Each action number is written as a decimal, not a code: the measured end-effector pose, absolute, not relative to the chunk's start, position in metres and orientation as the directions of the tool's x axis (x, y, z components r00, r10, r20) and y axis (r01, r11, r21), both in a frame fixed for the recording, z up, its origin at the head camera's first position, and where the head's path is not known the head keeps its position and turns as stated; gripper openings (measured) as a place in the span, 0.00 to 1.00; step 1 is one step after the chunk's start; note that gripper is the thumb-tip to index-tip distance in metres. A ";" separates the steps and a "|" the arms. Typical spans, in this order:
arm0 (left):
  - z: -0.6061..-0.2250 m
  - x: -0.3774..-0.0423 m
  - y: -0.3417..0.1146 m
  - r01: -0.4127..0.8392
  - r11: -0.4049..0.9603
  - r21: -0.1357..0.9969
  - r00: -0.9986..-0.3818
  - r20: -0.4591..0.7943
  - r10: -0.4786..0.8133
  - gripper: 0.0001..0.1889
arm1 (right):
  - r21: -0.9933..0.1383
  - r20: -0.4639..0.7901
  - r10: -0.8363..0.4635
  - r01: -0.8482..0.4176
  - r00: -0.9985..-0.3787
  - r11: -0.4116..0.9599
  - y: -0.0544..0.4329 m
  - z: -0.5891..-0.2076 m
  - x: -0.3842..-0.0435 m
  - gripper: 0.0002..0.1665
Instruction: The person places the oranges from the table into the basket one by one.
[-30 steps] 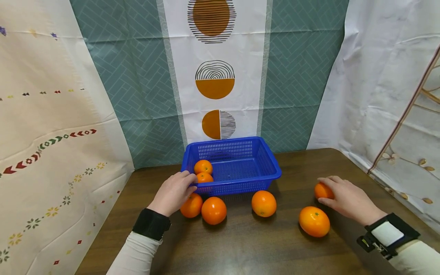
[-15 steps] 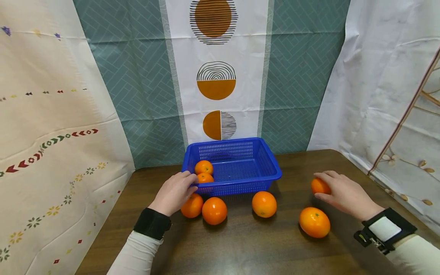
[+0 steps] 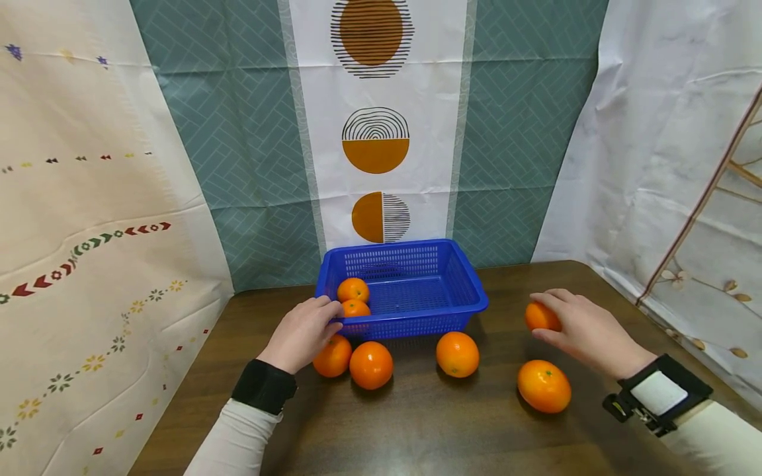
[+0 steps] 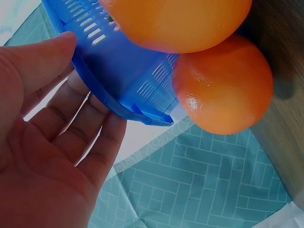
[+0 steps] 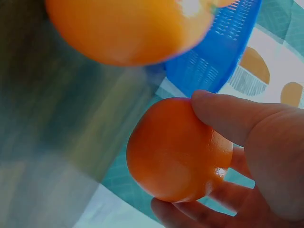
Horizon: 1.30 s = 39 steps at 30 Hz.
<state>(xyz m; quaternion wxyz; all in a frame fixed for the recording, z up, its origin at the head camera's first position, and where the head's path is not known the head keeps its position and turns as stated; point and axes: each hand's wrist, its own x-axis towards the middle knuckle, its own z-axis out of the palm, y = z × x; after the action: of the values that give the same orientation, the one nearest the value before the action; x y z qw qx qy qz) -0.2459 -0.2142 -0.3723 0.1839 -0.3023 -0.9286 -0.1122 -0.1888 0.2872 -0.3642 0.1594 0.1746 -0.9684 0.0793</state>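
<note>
A blue perforated plastic basket (image 3: pixel 417 313) stands at the back of the table, with two oranges (image 3: pixel 353 289) in its left end. My left hand (image 3: pixel 302 334) holds the basket's front left corner, thumb on one side of the rim and fingers on the other in the left wrist view. To the right of the basket, my right hand (image 3: pixel 586 330) grips an orange (image 5: pixel 175 152) between thumb and fingers. Just in front of that hand lies a larger orange (image 3: pixel 544 386) on the table.
Close under the left hand sit two more oranges (image 3: pixel 372 365), side by side before the basket. Another orange (image 3: pixel 457 354) rests near its front right corner. Patterned cloth (image 3: pixel 512 132) hangs behind the wooden table (image 3: pixel 417 430) and along both sides.
My right hand has moved left and slightly farther back, carrying the orange toward the basket. The left hand has stayed at the basket's corner, and the other oranges lie where they were.
</note>
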 end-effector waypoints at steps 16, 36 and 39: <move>-0.374 -0.247 -0.214 0.594 0.797 0.107 -0.759 0.402 0.512 0.11 | -0.096 0.371 -0.352 -0.413 -0.859 0.906 0.257 -0.342 -0.202 0.37; -0.373 -0.246 -0.214 0.588 0.802 0.110 -0.767 0.391 0.509 0.11 | -0.110 0.402 -0.407 -0.485 -0.820 0.868 0.212 -0.322 -0.215 0.36; -0.373 -0.247 -0.214 0.594 0.798 0.101 -0.759 0.400 0.514 0.11 | -0.110 0.398 -0.406 -0.482 -0.823 0.869 0.207 -0.316 -0.217 0.36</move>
<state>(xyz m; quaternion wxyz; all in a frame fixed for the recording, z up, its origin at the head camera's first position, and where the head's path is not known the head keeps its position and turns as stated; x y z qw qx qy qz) -0.2470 -0.2136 -0.3729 0.1790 -0.2976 -0.9311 -0.1113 -0.2174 0.2068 -0.3165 0.1844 0.2338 -0.9490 0.1034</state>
